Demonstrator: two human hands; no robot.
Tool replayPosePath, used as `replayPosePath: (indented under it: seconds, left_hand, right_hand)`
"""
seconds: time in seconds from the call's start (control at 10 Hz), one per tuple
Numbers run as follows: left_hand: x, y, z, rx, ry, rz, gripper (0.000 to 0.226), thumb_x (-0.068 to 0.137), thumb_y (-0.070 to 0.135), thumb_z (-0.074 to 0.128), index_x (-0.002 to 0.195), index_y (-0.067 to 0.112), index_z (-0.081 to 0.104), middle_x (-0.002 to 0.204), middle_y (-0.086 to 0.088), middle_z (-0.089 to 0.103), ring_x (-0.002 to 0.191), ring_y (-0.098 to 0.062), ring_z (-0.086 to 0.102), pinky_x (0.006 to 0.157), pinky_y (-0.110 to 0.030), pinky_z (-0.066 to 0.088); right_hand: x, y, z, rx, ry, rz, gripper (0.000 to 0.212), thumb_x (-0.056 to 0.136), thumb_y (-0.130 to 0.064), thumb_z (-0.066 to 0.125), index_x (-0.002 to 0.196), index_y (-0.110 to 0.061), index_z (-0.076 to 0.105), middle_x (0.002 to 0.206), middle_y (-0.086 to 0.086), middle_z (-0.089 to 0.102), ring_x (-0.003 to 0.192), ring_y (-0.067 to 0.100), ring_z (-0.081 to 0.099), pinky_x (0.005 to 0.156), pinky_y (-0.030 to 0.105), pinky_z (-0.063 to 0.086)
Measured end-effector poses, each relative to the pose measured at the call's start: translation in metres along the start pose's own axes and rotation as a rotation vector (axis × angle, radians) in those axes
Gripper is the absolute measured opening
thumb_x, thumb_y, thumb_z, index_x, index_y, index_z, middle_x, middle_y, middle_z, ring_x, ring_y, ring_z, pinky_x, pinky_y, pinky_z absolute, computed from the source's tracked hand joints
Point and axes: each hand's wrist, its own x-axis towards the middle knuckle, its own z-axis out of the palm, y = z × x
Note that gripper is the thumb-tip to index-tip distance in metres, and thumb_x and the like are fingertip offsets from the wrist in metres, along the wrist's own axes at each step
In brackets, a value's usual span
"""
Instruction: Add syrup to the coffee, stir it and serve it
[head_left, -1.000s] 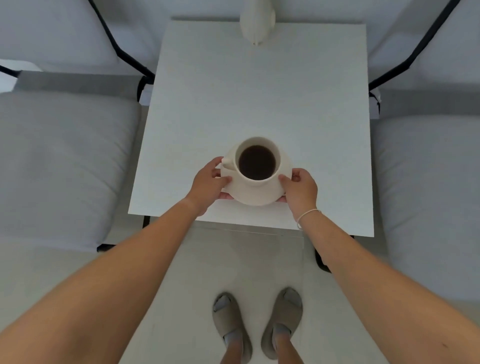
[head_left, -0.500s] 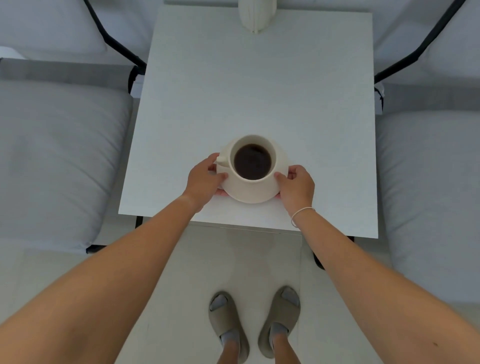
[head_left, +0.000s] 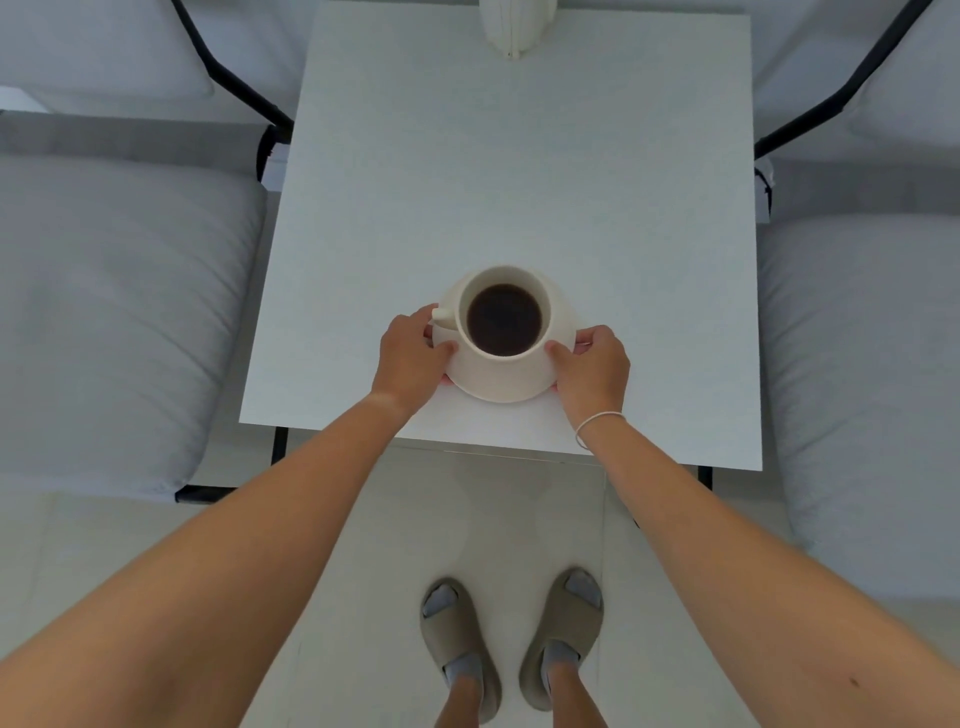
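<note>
A cream cup (head_left: 545, 304) full of dark coffee (head_left: 504, 319) stands on a matching saucer (head_left: 511, 387) near the front edge of a white table (head_left: 519, 171). The cup's handle points left. My left hand (head_left: 413, 358) grips the saucer's left rim, thumb on top beside the handle. My right hand (head_left: 592, 366) grips the right rim, with a thin bracelet on its wrist. I cannot tell whether the saucer rests on the table or is held just above it. No syrup container or spoon is visible.
A white ribbed object (head_left: 517, 26) stands at the table's far edge. Grey cushioned seats (head_left: 114, 312) (head_left: 862, 364) with black frames flank the table on both sides. My feet in slippers (head_left: 511, 639) stand on the pale floor before the table.
The cup and saucer, held in both hands, have moved slightly farther onto the table, away from its front edge. The view has shifted forward a little.
</note>
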Motion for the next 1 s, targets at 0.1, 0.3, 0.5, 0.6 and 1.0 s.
replayPosePath:
  seconds: [0.1, 0.3, 0.5, 0.6, 1.0]
  left_hand:
    - [0.000, -0.001, -0.001, 0.035, 0.004, 0.017, 0.035, 0.088, 0.004, 0.057, 0.122, 0.012, 0.061, 0.097, -0.009, 0.062, 0.089, -0.027, 0.063, 0.066, -0.031, 0.060]
    - [0.000, -0.004, 0.002, 0.018, 0.048, 0.029, 0.036, 0.086, 0.002, 0.060, 0.121, 0.011, 0.062, 0.091, -0.005, 0.059, 0.083, -0.025, 0.061, 0.050, -0.012, 0.053]
    - [-0.001, -0.007, 0.003, 0.178, 0.070, 0.035, 0.033, 0.088, 0.014, 0.060, 0.121, 0.017, 0.062, 0.106, -0.013, 0.053, 0.089, -0.025, 0.058, 0.073, -0.026, 0.054]
    - [-0.002, -0.011, 0.000, 0.263, 0.095, 0.011, 0.043, 0.088, 0.026, 0.061, 0.130, 0.021, 0.054, 0.106, -0.003, 0.041, 0.096, -0.020, 0.050, 0.087, -0.025, 0.041]
    - [-0.037, -0.040, -0.013, 0.723, 0.092, 0.231, 0.047, 0.097, 0.032, 0.041, 0.140, 0.014, 0.043, 0.145, -0.012, 0.037, 0.129, -0.031, 0.037, 0.104, -0.044, 0.035]
  right_hand:
    - [-0.001, 0.000, 0.000, -0.017, 0.004, -0.014, 0.021, 0.081, -0.020, 0.067, 0.088, -0.014, 0.048, 0.093, 0.006, 0.053, 0.081, 0.023, 0.053, 0.080, 0.045, 0.055]
    - [0.000, 0.004, 0.001, -0.033, 0.005, -0.036, 0.022, 0.081, -0.021, 0.067, 0.088, -0.015, 0.047, 0.094, 0.005, 0.053, 0.076, 0.016, 0.052, 0.074, 0.033, 0.054]
    - [-0.002, 0.009, -0.003, -0.045, -0.004, -0.083, 0.022, 0.082, -0.024, 0.066, 0.089, -0.016, 0.048, 0.090, 0.002, 0.052, 0.067, 0.005, 0.045, 0.057, 0.013, 0.033]
    - [-0.004, 0.013, -0.007, -0.069, -0.025, -0.131, 0.025, 0.083, -0.029, 0.065, 0.098, -0.014, 0.052, 0.091, 0.003, 0.052, 0.074, 0.013, 0.048, 0.068, 0.021, 0.037]
    - [-0.015, 0.054, -0.040, -0.505, 0.011, -0.485, 0.040, 0.090, -0.032, 0.054, 0.123, -0.010, 0.054, 0.122, 0.013, 0.050, 0.107, 0.030, 0.048, 0.084, 0.033, 0.041]
